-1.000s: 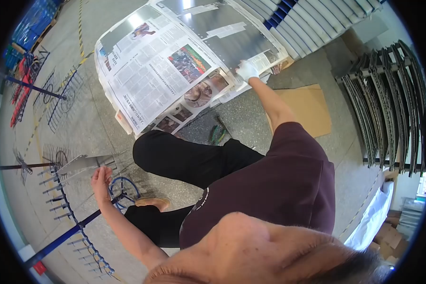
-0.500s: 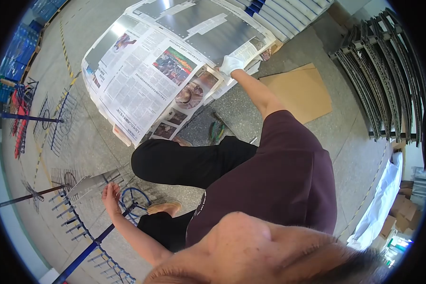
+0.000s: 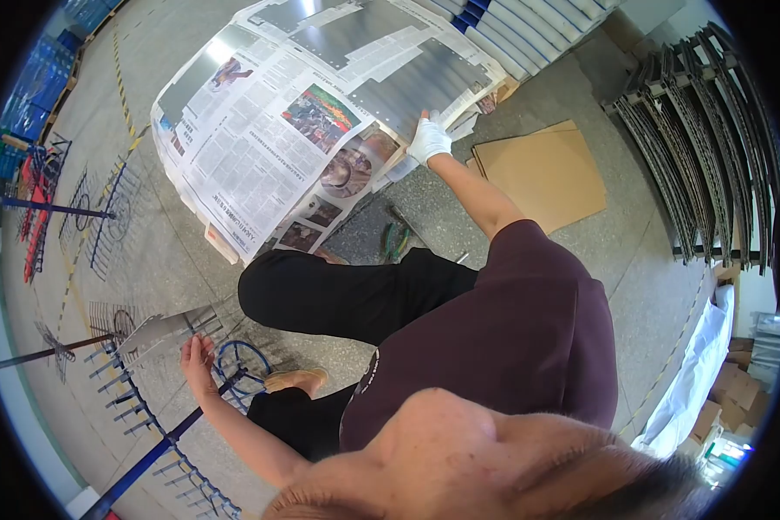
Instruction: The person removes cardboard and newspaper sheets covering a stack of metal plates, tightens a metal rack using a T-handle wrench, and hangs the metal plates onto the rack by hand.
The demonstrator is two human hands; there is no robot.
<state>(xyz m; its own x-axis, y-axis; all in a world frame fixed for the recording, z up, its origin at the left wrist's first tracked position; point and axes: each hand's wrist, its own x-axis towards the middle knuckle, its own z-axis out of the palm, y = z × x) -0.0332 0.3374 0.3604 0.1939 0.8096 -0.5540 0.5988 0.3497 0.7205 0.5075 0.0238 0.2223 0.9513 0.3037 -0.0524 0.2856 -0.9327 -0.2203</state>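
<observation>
My right hand [image 3: 430, 141], in a white glove, grips the near corner of a flat grey metal sheet [image 3: 420, 82], thumb on top. This sheet lies on a newspaper-covered stack [image 3: 260, 147], with another metal sheet [image 3: 334, 39] beyond it. At lower left, my bare left hand [image 3: 198, 360] has its fingers curled at the edge of a thin notched metal sheet [image 3: 160, 334] and seems to pinch it. That sheet is beside a blue rack with several pegs [image 3: 134, 394].
Cardboard [image 3: 542, 173] lies on the floor to the right. Dark racks [image 3: 698, 147] stand at far right, and white-edged panels [image 3: 529, 35] sit behind the stack. More peg stands [image 3: 104, 217] and a red frame [image 3: 36, 208] are at left. My knee is against the stack's near side.
My right hand has moved slightly toward me, and the metal sheet under it has shifted nearer, away from the one behind. My left hand has barely moved relative to the rack.
</observation>
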